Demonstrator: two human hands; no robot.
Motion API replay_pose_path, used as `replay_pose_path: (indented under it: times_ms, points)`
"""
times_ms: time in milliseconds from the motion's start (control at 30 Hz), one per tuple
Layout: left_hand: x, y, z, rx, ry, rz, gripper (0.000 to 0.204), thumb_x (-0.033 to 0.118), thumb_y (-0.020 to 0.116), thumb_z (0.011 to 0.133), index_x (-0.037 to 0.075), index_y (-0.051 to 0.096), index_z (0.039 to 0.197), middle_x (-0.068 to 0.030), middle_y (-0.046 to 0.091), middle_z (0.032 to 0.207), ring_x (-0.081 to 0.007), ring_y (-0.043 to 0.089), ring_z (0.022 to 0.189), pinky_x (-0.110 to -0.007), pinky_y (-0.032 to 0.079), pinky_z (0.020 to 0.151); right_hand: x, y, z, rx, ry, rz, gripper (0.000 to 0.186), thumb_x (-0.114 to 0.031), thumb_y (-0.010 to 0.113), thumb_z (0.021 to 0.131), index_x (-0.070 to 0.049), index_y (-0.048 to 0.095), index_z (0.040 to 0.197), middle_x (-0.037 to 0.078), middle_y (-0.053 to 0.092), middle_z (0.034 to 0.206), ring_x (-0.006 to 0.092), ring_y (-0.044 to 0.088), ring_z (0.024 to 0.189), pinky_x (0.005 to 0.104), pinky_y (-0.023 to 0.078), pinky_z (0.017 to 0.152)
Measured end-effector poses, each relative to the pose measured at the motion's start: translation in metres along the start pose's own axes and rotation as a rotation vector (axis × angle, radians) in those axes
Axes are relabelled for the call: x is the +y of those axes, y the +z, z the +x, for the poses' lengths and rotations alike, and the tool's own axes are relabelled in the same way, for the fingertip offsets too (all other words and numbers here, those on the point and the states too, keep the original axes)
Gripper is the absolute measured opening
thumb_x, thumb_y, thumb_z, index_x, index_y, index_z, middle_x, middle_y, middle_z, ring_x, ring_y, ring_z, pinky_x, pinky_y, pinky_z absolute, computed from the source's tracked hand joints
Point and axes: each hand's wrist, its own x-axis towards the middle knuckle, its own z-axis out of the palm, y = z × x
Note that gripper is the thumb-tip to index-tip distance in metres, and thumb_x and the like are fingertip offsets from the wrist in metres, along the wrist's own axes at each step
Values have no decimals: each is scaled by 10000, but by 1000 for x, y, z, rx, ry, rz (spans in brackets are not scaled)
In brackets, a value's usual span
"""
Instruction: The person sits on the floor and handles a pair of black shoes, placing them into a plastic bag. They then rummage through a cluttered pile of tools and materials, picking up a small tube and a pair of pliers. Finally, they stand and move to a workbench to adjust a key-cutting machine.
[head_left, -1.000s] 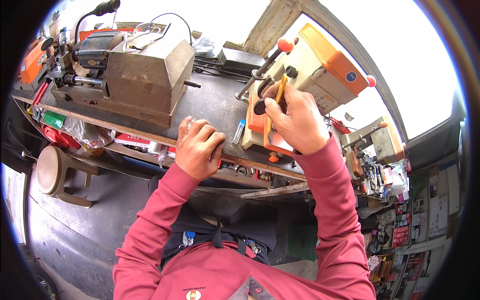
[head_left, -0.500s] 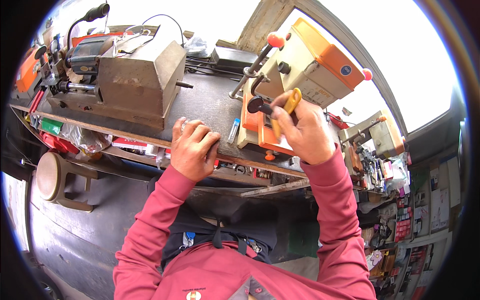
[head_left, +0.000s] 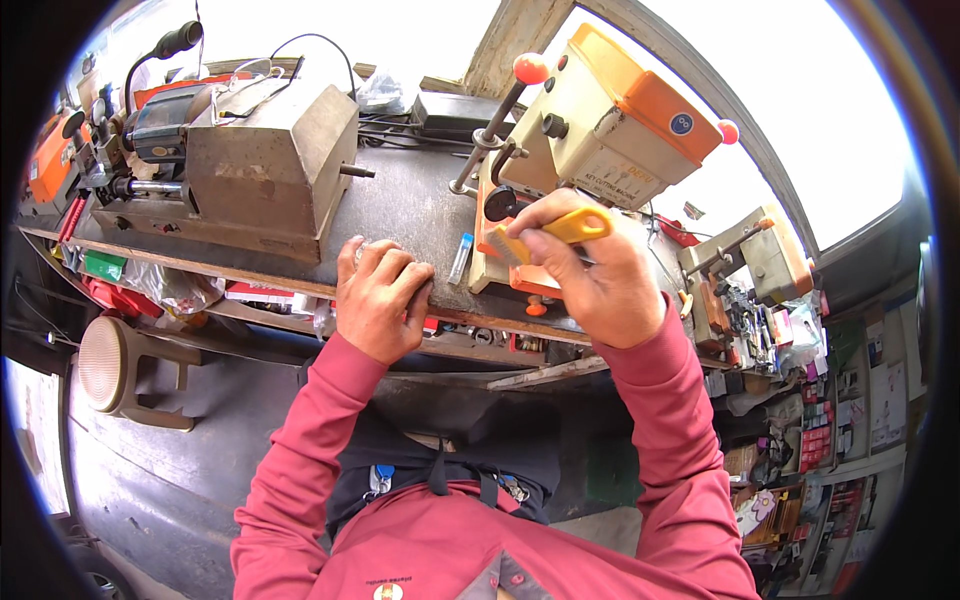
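My right hand (head_left: pixel 598 268) is closed on a small brush with a yellow handle (head_left: pixel 580 226). Its pale bristles (head_left: pixel 511 246) point left, over the orange base of a cream and orange key cutting machine (head_left: pixel 620 125). Just beyond the bristles is the machine's black round knob (head_left: pixel 499 203). My left hand (head_left: pixel 384 302) rests on the near edge of the bench (head_left: pixel 410 205), holding nothing, its fingers bent but apart. Between my hands a small clear tube with a blue cap (head_left: pixel 461 259) lies on the bench top.
A bulky grey metal machine (head_left: pixel 265 165) with a motor occupies the bench's left side. Another cream and orange machine (head_left: pixel 755 255) stands at the right, near a clutter of small tools. Cables and a black box (head_left: pixel 455 112) lie at the back. A beige stool (head_left: pixel 125 370) stands lower left.
My right hand has turned the brush from nearly upright to slanting left, bringing its bristles into sight over the machine's base. My left hand stays on the bench edge.
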Motion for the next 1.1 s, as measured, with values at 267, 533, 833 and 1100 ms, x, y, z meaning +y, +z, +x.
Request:
replay_pose_path:
  times_ms: [267,533,833,1100]
  points:
    - [0,0,0,0,-8,1,208,60,721,759,131,679,950,-45,633,952,-268,590,1077,-506,326,1078,-1,-26,-5,-69,171,-326,63,-15,623,924,-10,676,958,129,704,844,278,695,731,334,541,664]
    - [5,0,3,-17,14,9,222,79,727,754,134,675,962,-45,629,954,-268,588,1081,-508,319,1086,-3,0,-25,-21,-208,-242,321,56,681,701,-78,679,993,104,711,997,287,702,970,367,575,799]
    - [2,0,3,-17,29,13,225,93,724,755,147,660,964,-40,610,934,-264,581,1069,-523,323,1074,6,-8,-2,29,-27,-209,79,-98,638,933,-21,653,934,169,680,845,397,667,769,412,532,666]
    - [-6,2,-5,13,-4,-27,222,86,747,752,139,684,958,-29,630,949,-257,585,1086,-511,333,1074,-12,-9,38,-143,20,-429,115,-75,615,965,26,655,1003,150,659,735,273,653,656,331,512,654]
